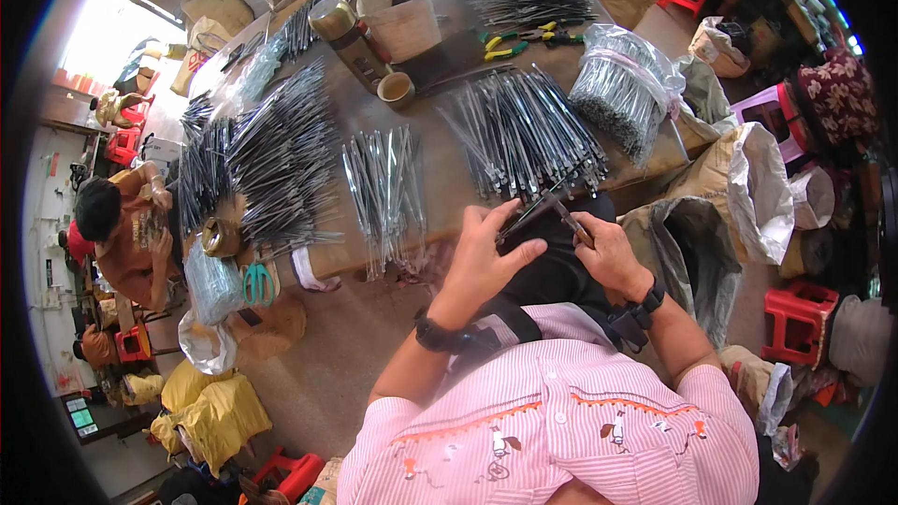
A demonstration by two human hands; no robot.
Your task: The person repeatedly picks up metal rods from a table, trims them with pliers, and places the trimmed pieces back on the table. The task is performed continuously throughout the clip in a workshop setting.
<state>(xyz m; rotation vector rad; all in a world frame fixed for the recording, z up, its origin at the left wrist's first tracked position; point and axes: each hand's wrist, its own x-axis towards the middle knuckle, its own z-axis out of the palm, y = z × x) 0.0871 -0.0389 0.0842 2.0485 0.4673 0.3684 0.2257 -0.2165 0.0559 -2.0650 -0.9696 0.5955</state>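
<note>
Far left, a co-worker [131,238] in an orange-brown top sits beside the worktable [365,114]. Moving along, green-handled scissors [258,284] hang at its edge, below a broad heap of dark metal strips [285,154], and then comes a smaller spread of shiny strips [383,192]. Now the left hand [482,251]: half-curled, thumb stretched well away from the bent fingers, a dark slim piece [527,217] in its grip, just off the near table edge. Right above lies a thick fan of strips [528,131]. And the right hand [608,254]! Closed, fingers wrapped round a brown-handled tool [569,221], its tip meeting the dark piece; the tool's exact kind can't be told. Farther right, a clear plastic bag [622,84] wraps another bundle.
</note>
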